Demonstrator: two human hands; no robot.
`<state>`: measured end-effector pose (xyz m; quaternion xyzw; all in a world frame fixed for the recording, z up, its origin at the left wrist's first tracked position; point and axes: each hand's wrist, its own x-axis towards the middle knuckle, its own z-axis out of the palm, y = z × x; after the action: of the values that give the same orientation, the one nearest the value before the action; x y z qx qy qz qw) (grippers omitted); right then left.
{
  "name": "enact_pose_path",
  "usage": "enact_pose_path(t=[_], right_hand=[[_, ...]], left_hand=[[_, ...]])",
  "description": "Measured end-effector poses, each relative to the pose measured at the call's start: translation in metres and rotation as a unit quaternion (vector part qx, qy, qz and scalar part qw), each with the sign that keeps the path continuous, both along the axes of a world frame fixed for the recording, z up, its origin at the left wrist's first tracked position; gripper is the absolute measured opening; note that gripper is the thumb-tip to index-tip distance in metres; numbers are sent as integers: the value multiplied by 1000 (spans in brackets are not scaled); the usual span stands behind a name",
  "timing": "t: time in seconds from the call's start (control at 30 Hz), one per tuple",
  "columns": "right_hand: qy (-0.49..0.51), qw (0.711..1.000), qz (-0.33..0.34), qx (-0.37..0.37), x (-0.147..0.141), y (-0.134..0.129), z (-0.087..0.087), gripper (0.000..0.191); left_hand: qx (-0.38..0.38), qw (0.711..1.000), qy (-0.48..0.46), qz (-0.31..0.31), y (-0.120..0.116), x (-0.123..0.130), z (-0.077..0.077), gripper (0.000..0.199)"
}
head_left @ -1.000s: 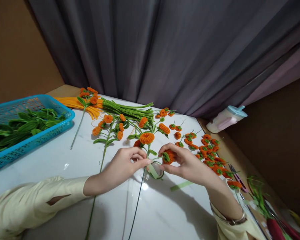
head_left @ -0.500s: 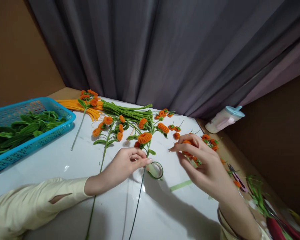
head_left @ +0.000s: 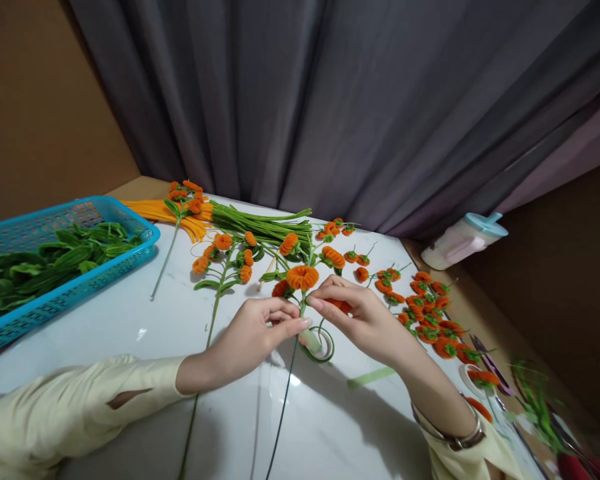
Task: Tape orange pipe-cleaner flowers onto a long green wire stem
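My left hand (head_left: 257, 333) is closed, thumb and fingers pinching the stem of a fuzzy orange artificial flower spray (head_left: 303, 277). Its thin dark wire (head_left: 283, 413) runs down below the fingers toward me. Close beside it, my right hand (head_left: 363, 323) is closed on a single orange flower (head_left: 341, 305), mostly hidden by the fingers, its fingertips at the spray's stem. Just under the hands is a roll of pale green tape (head_left: 326, 350). A loose tape strip (head_left: 371, 377) lies to the right.
A blue basket (head_left: 153, 235) of fuzzy green leaves stands at left. Orange and green chenille stems (head_left: 260, 223) lie at the back. Another flower spray (head_left: 220, 273) rests left of my hands. Several loose orange flowers (head_left: 425, 310), pliers (head_left: 493, 363) and a lidded cup (head_left: 463, 241) are at right.
My right hand has moved left from above the loose flowers to the stem, carrying an orange flower. My left hand keeps its pinch. The view has shifted slightly.
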<state>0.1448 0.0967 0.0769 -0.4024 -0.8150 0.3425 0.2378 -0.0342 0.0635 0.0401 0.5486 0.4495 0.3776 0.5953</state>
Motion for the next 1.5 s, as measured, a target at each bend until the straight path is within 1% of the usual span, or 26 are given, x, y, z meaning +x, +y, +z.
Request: enact_pose_path(t=[0.13,0.27,0.4,0.47,0.57,0.63,0.7,0.8,0.9,0.97,1.07,1.2,1.27,1.4,1.5], right_hand=[[39,998,22,-44,2,6,-4,18],[60,997,25,-51,5,8,-7,16],[67,996,20,-57,4,10,-10,15],[60,995,18,-74,3,11,-10,15],[22,995,4,-96,9,10,-3,15],[-17,996,-5,-90,18,6,5,13],[-42,996,4,-84,30,-1,13,13],[-12,995,14,-99,43,-16,25,17],[13,993,13,-118,39,-29,31,17],[3,995,7,-104,31,-34,31,18],[-21,997,3,-77,22,-33,27,20],[-39,997,-7,-59,23,-27,24,19],[-36,997,-9,-61,25,-25,23,19],[-38,996,-1,-86,21,-21,19,16],[-38,995,-9,-90,20,-18,19,13]], left_hand=[[2,1000,-19,-9,0,-2,-1,20],[-4,1000,-24,-3,0,-3,-3,22],[-32,999,-36,7,1,-2,-3,19],[-51,998,-42,10,1,-1,-2,18],[-62,997,-47,9,3,0,-2,16],[-54,998,-42,-1,4,0,-1,16],[-39,999,-32,-12,5,-1,-1,18],[-21,1000,-12,-15,6,-4,0,19],[-20,1000,11,-7,7,-6,1,18],[-29,999,23,0,7,-7,3,18],[-42,999,26,4,6,-8,5,20],[-43,999,22,1,5,-8,6,17],[-41,999,20,-2,5,-8,6,18],[-18,1000,22,-9,5,-7,3,24],[-14,1000,27,-7,5,-7,2,23]])
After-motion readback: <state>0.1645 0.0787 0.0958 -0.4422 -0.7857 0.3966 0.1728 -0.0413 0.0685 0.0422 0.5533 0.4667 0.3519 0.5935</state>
